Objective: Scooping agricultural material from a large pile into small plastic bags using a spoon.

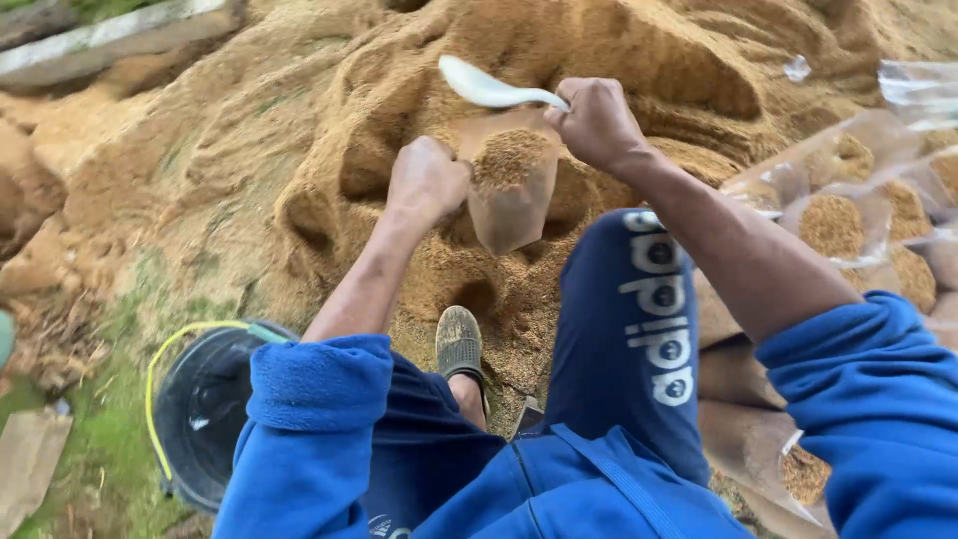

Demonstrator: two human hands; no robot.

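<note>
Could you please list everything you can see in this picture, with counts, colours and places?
sawdust heap: one, tan, fills the upper middle
bag being filled: one, clear plastic, tan contents, centre, against the heap
scoop: one, white, above the bag
filled bags: several, clear with tan filling, stacked at right
bucket: one, black with yellow handle, lower left
plank: one, grey, top left
shoe: one, dusty grey, lower centre
trousers: navy, centre right
sleeves: two, blue, bottom
left hand: grips the bag's edge
right hand: holds the scoop
</note>
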